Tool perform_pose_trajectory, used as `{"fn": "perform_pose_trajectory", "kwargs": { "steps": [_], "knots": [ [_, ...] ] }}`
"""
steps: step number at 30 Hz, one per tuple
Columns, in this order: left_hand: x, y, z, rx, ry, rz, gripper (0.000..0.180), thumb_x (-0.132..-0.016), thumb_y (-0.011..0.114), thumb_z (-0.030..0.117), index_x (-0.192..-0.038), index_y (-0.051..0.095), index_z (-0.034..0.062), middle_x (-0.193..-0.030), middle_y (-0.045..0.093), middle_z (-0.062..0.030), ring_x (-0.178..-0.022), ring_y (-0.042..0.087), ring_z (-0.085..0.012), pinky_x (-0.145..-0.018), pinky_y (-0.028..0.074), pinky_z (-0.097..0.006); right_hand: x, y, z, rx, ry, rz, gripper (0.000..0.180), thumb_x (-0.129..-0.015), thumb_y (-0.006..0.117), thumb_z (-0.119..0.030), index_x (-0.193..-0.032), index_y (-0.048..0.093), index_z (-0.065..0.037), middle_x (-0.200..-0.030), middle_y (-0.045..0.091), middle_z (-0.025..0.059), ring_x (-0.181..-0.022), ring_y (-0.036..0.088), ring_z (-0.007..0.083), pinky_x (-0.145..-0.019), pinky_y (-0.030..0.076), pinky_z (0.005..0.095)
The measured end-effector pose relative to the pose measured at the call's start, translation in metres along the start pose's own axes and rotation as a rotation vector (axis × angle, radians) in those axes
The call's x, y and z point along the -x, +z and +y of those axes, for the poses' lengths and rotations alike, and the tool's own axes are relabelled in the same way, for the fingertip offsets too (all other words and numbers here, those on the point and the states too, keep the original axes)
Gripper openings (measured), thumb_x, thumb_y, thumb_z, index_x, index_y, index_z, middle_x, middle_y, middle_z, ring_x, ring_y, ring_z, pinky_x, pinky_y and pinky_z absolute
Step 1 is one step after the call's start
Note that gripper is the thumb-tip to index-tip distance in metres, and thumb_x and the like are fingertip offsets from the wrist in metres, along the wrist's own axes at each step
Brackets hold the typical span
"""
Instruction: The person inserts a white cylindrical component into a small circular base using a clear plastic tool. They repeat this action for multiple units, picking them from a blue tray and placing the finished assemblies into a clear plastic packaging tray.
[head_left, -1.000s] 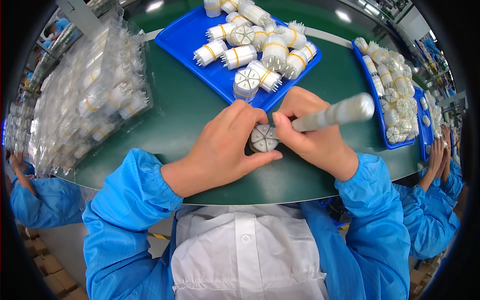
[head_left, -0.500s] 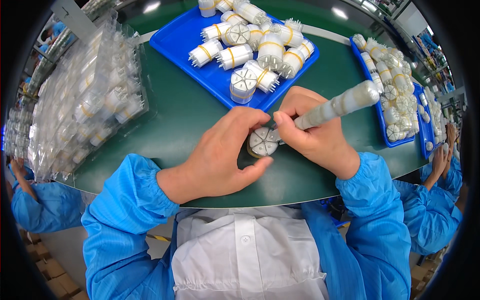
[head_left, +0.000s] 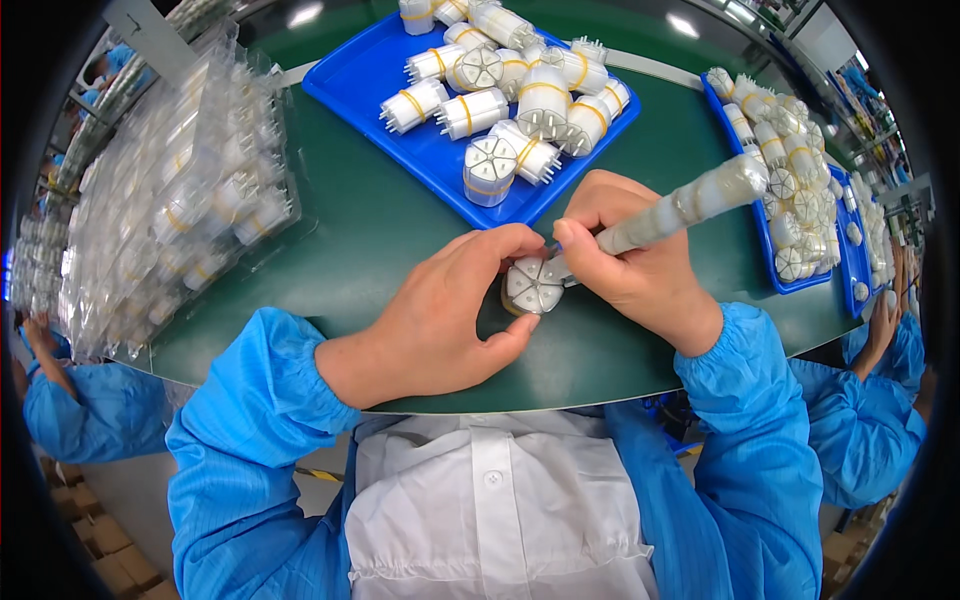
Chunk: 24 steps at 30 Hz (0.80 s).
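Cylinder (head_left: 534,285) in L hand (head_left: 440,315); R hand (head_left: 640,270) w/ wht-handled tool (head_left: 685,208).

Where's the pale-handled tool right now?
Head view, right of centre: the pale-handled tool is in the right hand, slanting up and right, its lower end at the round white part by the left hand.

Co-workers (head_left: 858,432) and trays (head_left: 430,160) of parts (head_left: 543,100) show a factory.
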<state>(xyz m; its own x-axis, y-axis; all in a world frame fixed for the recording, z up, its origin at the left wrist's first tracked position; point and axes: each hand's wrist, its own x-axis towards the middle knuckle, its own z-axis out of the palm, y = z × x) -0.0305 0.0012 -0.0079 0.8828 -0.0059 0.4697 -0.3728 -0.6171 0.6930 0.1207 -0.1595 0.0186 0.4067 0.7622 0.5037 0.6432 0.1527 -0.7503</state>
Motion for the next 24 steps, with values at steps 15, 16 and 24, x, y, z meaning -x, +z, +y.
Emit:
{"fn": "perform_pose_trajectory", "kwargs": {
  "steps": [15,16,24],
  "knots": [
    [0.0017,-0.0031,0.0003,0.057,-0.066,-0.073,0.071,-0.079,0.083,0.007,-0.139,0.046,0.0003,-0.127,0.063,-0.0165,-0.115,0.065,-0.0263,-0.096,0.053,-0.038,-0.0004,-0.0040,0.0013,-0.027,-0.009,0.032,0.014,-0.088,0.072,-0.007,-0.077,0.064,-0.003,-0.072,0.059,0.0037,-0.063,0.054,0.0142,-0.054,0.039,0.0315],
    [0.0006,-0.0033,0.0009,0.066,-0.060,-0.087,0.071,-0.079,0.083,0.007,-0.140,0.045,0.0001,-0.129,0.063,-0.0168,-0.117,0.065,-0.0266,-0.098,0.052,-0.038,0.0000,-0.0028,0.0013,-0.035,-0.004,0.025,0.014,-0.088,0.072,-0.007,-0.076,0.064,-0.003,-0.073,0.059,0.0039,-0.063,0.055,0.0144,-0.055,0.039,0.0316],
    [-0.0012,-0.0040,0.0024,0.037,-0.183,-0.153,0.060,-0.081,0.086,0.015,-0.130,0.053,0.0034,-0.119,0.062,-0.0142,-0.107,0.065,-0.0289,-0.092,0.054,-0.038,0.0025,-0.0001,0.0010,0.022,-0.007,-0.067,0.015,-0.087,0.074,-0.007,-0.077,0.063,-0.004,-0.075,0.059,0.0051,-0.065,0.056,0.0163,-0.057,0.042,0.0324]
  ]
}}
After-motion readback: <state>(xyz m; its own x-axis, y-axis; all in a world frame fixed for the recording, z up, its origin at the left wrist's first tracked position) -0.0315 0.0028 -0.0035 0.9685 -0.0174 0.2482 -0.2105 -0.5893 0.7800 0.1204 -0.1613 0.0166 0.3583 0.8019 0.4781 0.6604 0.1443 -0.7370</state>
